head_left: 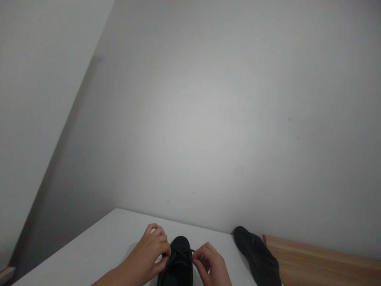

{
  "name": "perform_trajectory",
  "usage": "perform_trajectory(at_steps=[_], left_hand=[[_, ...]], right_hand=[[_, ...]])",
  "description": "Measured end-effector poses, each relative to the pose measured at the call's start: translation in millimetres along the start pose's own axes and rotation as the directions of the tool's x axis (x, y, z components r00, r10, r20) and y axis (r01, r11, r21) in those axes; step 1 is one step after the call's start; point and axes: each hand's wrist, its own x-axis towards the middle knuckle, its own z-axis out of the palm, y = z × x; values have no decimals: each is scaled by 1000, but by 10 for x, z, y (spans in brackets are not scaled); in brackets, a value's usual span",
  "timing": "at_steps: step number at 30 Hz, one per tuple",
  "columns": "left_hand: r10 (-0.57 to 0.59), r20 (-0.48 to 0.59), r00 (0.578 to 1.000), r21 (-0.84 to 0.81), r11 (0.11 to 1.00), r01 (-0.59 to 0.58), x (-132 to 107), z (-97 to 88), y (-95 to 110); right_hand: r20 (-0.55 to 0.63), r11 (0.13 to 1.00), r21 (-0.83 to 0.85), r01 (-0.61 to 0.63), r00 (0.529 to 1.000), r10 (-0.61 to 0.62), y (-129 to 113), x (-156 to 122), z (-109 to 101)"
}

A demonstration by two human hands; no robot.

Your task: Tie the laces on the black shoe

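As the left hand (156,247) curls beside the black lace-up shoe (180,260), thumb and forefinger nearly meeting, whether on anything I cannot tell, the right hand (210,263) pinches a thin, dark shoelace (192,250) between bent fingertips. Round-toed and matte, the shoe sits between both hands on a smooth white tabletop (119,242).

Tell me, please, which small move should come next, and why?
Perhaps the right hand should draw the lace gently outward: this hand seems to pinch it beside the black shoe, with the left hand at the opposite side.
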Motion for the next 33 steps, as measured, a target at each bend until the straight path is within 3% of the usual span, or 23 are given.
perform_trajectory(at_steps=[8,14,17,24,26,29,31,33], left_hand=[[-96,30,995,-101,990,98,-4,179,-36],[-165,57,985,-259,950,174,-33,76,126],[-180,114,977,-198,960,200,16,25,210],[-194,123,973,-22,980,198,156,68,278],[-185,75,980,-112,975,193,198,2,293],[-219,-65,974,-388,904,177,278,-158,323],[-245,-119,962,-541,829,145,330,-243,345],[-261,-124,957,-622,772,130,368,-270,359]], right_hand=[[17,997,78,-11,1000,10,92,-58,93],[92,999,-22,29,995,-26,-162,-48,20],[135,990,-143,16,991,3,-309,-20,-3],[57,942,-331,-55,995,78,-497,45,-9],[23,967,-252,-47,998,55,-538,95,-71],[-110,998,47,-30,993,35,-595,218,-200],[-172,956,291,-46,980,100,-610,307,-252],[-159,872,483,-76,972,173,-593,369,-238]])
